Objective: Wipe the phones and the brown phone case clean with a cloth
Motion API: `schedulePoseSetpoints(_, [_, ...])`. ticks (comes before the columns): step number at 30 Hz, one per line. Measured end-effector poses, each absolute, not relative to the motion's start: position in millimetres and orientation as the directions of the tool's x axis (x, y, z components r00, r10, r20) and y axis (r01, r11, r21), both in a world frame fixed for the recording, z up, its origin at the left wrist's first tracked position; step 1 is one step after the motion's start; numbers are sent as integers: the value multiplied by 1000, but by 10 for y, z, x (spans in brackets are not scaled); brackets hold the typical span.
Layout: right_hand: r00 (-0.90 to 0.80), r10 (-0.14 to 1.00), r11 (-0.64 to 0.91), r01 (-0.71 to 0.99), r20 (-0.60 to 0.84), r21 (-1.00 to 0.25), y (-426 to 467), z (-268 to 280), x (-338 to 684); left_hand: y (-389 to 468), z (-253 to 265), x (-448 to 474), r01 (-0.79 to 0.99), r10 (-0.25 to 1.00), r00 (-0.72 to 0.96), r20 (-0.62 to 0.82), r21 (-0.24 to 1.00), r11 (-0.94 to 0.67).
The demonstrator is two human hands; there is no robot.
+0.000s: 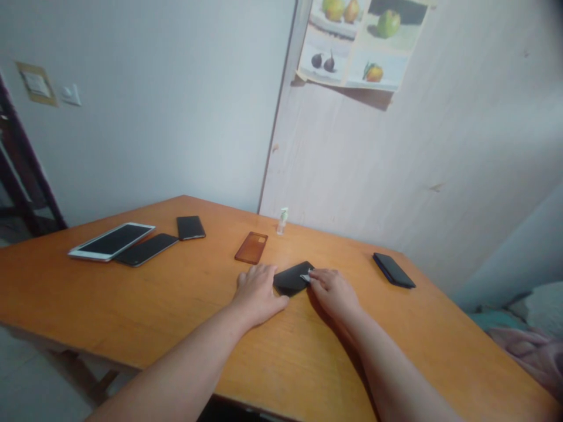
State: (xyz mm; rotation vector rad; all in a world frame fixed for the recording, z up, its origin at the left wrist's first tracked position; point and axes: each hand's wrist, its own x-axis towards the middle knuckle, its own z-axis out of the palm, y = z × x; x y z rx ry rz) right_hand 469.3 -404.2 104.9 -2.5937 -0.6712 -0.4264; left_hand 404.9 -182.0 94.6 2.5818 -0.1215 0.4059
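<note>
A black smartphone (291, 281) lies flat on the wooden table, screen up. My left hand (260, 297) is at its left end, with the fingers by the far corner and the thumb by the near edge, gripping it against the tabletop. Pinched in the fingers of my right hand (335, 292) is a small white wipe (305, 277), which touches the right part of the screen. My right fingertips partly hide the wipe. Just beyond my left hand lies a brown translucent phone case (251, 248).
A small clear spray bottle (282, 221) stands near the wall. Left on the table (185, 310) lie a white tablet (112, 241), a dark phone (147, 249) partly beside it, and another dark device (190, 227). A black wallet-like case (393, 270) lies on the right.
</note>
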Motion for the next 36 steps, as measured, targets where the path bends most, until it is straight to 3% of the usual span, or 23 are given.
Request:
schedulePoseSetpoints(5, [863, 404, -828, 486, 302, -281, -3991, 1121, 4535, -1833, 942, 4049, -168, -3, 944, 330, 472, -865])
schedulePoseSetpoints(9, [781, 614, -730, 618, 117, -291, -3835, 1193, 4269, -1841, 943, 4033, -159, -2, 944, 330, 450, -879])
schedulePoseSetpoints(11, [750, 660, -710, 637, 31, -301, -3822, 1221, 4220, -1844, 947, 4023, -159, -4, 943, 332, 440, -884])
schedulePoseSetpoints(13, [804, 594, -775, 568, -15, -276, -3875, 1236, 4272, -1846, 954, 4016, -155, -5, 944, 330, 431, -889])
schedulePoseSetpoints(16, [921, 390, -904, 379, -15, -198, -3985, 1238, 4409, -1851, 966, 4013, -149, -4, 946, 325, 422, -894])
schedulePoseSetpoints(18, [935, 356, -920, 347, -14, -180, -3997, 1241, 4414, -1854, 970, 4013, -152, -7, 945, 328, 420, -894])
schedulePoseSetpoints(22, [795, 603, -769, 558, -67, -312, -3873, 1257, 4216, -1857, 970, 4010, -169, -15, 942, 335, 436, -884])
schedulePoseSetpoints(24, [738, 670, -706, 603, -75, -372, -3847, 1253, 4180, -1854, 973, 4006, -175, -15, 942, 337, 450, -876])
schedulePoseSetpoints(26, [800, 596, -765, 539, -70, -352, -3891, 1238, 4254, -1853, 980, 4004, -178, -16, 941, 337, 455, -872])
schedulePoseSetpoints(29, [943, 331, -918, 316, -27, -240, -4002, 1220, 4430, -1856, 990, 4007, -190, -28, 940, 341, 452, -872])
schedulePoseSetpoints(31, [963, 269, -944, 264, -2, -200, -4012, 1231, 4449, -1861, 993, 4008, -201, -35, 937, 348, 452, -869])
schedulePoseSetpoints(32, [952, 305, -932, 298, -3, -205, -3986, 1243, 4415, -1862, 994, 4006, -206, -39, 935, 351, 453, -867])
schedulePoseSetpoints(36, [775, 628, -742, 572, -65, -348, -3806, 1295, 4184, -1855, 999, 3984, -236, -62, 933, 355, 473, -849])
